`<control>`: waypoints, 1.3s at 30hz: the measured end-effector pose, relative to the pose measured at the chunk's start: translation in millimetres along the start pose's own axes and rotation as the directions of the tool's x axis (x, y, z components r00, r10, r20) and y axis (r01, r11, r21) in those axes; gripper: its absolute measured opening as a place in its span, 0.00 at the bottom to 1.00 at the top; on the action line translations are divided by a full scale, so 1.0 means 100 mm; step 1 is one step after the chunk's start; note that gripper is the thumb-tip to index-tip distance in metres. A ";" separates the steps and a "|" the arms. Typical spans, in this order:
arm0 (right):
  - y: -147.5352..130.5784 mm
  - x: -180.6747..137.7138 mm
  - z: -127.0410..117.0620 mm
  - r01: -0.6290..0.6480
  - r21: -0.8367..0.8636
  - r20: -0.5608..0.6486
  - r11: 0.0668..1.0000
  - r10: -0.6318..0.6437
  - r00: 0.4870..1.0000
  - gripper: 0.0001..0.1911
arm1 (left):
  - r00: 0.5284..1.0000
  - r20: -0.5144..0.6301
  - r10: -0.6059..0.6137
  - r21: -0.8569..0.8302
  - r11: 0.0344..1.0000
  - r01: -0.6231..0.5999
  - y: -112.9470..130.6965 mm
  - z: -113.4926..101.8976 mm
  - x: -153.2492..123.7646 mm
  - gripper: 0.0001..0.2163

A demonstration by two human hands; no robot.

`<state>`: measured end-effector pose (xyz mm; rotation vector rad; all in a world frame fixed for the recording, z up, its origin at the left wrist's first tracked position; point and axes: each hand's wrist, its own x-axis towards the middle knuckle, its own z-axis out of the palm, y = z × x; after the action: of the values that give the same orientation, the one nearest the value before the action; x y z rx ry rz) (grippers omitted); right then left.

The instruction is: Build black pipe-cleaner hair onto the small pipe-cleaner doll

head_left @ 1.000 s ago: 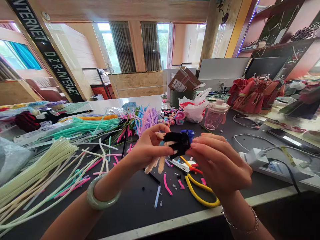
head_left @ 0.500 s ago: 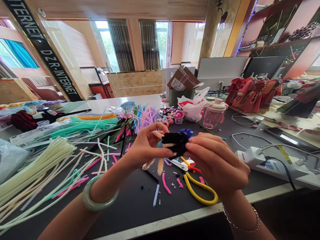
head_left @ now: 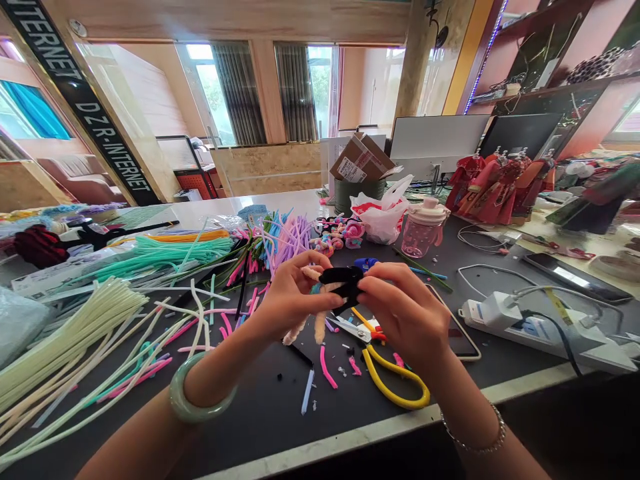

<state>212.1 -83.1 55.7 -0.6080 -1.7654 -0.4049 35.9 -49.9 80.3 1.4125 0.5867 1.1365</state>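
My left hand (head_left: 293, 297) and my right hand (head_left: 405, 313) meet above the black table (head_left: 260, 427), both pinched on a small figure made of black and beige pipe cleaners (head_left: 340, 283). Its beige fuzzy ends (head_left: 307, 327) hang below my left fingers. A blue piece (head_left: 367, 263) shows just behind the figure. Under my hands lie yellow-handled pliers (head_left: 395, 387), small scissors (head_left: 355, 328) and cut pink and blue bits. A green bangle sits on my left wrist, a thin bracelet on my right.
Bundles of pale yellow (head_left: 70, 340), mint green (head_left: 175, 253) and purple pipe cleaners (head_left: 293, 233) cover the left of the table. A pink bottle (head_left: 424, 228), a plastic bag (head_left: 383, 217), a power strip with cables (head_left: 540, 327), a phone (head_left: 577, 277) and red dolls (head_left: 493, 180) are on the right.
Both hands have drifted slightly left and away from me with the figure; my right fingers have curled in closer over its black part. The view has shifted a little.
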 end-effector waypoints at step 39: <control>-0.04 0.01 -0.36 -0.098 0.169 0.195 0.981 0.064 0.979 0.16 | 0.661 0.437 0.610 0.611 0.338 -0.716 0.21 0.04 -0.22 0.11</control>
<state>237.9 -106.9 66.4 -0.6044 -1.9258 -0.1329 25.3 -75.0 94.2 2.6334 0.3638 1.4973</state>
